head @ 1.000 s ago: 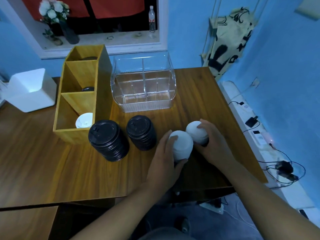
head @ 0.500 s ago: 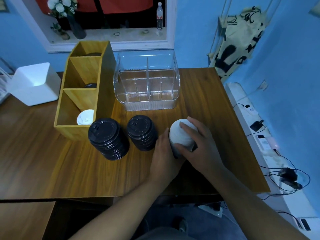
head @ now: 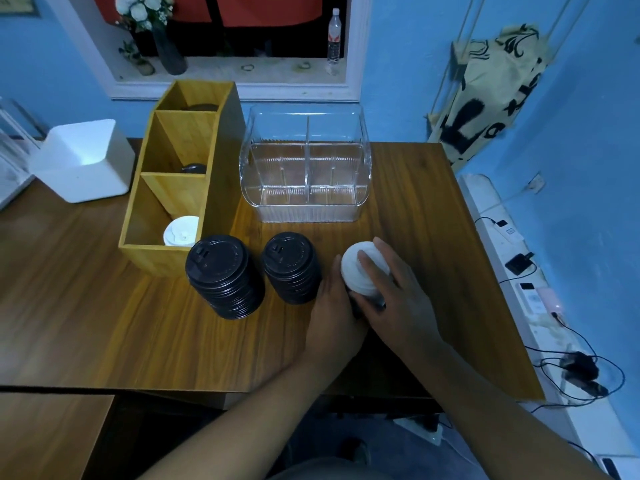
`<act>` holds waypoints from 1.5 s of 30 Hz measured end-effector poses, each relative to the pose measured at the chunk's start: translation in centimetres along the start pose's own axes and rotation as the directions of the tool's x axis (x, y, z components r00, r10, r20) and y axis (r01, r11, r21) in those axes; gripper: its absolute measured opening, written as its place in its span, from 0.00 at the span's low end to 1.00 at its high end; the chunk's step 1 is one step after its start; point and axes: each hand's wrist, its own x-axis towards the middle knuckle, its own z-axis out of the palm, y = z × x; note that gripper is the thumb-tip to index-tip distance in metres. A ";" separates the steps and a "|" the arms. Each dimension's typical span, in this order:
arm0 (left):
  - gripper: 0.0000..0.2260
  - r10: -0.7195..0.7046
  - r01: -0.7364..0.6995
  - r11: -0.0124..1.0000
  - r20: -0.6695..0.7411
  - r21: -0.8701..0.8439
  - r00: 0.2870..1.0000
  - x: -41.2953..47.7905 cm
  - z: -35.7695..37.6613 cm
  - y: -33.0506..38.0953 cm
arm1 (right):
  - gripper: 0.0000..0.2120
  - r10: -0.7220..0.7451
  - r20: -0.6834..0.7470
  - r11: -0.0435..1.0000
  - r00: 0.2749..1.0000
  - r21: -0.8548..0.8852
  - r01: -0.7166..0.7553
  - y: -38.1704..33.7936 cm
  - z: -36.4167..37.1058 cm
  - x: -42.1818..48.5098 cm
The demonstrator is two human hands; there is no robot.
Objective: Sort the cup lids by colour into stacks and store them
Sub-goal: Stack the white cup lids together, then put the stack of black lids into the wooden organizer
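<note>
A stack of white lids (head: 356,268) stands on the wooden table (head: 104,323) right of centre. My left hand (head: 334,313) cups its left side and my right hand (head: 398,292) lies over its top and right side. Two stacks of black lids stand to the left: a larger one (head: 221,275) and a smaller one (head: 291,266). The wooden three-compartment organiser (head: 180,188) holds white lids (head: 181,232) in its front compartment and dark lids (head: 194,168) in the middle and back ones.
A clear plastic divided box (head: 306,168) sits behind the stacks. A white bin (head: 86,161) stands at the far left. The table's right edge drops to cables and chargers (head: 581,368) on the floor. A window sill with a vase and bottle lies behind.
The two separate white stacks have been brought together into one, with my right hand now over its top. The view has shifted slightly.
</note>
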 end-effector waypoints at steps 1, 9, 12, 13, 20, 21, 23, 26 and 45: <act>0.39 -0.004 0.004 1.000 0.008 -0.021 1.000 -0.1 -0.2 0.1 | 0.31 0.006 0.002 1.000 1.000 -0.005 -0.006 -0.1 0.0 -0.1; 0.33 0.042 -0.043 0.999 0.080 0.017 0.996 -5.8 -4.8 0.7 | 0.36 -0.018 0.072 1.000 0.997 -0.017 0.019 0.3 -0.7 1.1; 0.21 0.074 -0.077 0.989 0.033 0.124 0.997 -8.9 -6.9 -1.1 | 0.39 -0.016 0.085 0.999 0.996 -0.047 0.020 -0.3 -0.6 1.4; 0.17 0.081 -0.080 0.985 -0.001 0.151 0.997 -9.5 -7.8 -1.7 | 0.38 -0.021 0.087 0.998 0.996 -0.057 0.026 -0.6 -0.7 1.5; 0.22 -0.076 0.199 0.929 -0.366 0.311 0.928 -9.6 -12.9 -6.1 | 0.33 -0.113 -0.004 0.981 0.994 -0.156 0.111 -4.1 -2.2 3.4; 0.26 -0.116 0.250 0.918 -0.394 0.308 0.912 -9.2 -13.2 -6.4 | 0.31 -0.150 -0.016 0.981 0.989 -0.128 0.146 -5.0 -2.2 3.7; 0.36 -0.193 0.325 0.899 -0.400 0.294 0.896 -8.1 -13.9 -7.1 | 0.28 -0.242 -0.011 0.970 0.970 -0.036 0.241 -7.5 -1.7 4.7; 0.47 -0.272 0.364 0.896 -0.334 0.255 0.903 -5.8 -15.0 -7.7 | 0.26 -0.386 0.078 0.922 0.919 0.010 0.386 -11.6 0.2 6.7; 0.34 -0.127 0.155 0.963 -0.136 0.220 0.983 -3.5 -20.2 -8.3 | 0.30 -0.247 0.251 0.959 0.936 -0.075 0.273 -16.2 2.5 10.3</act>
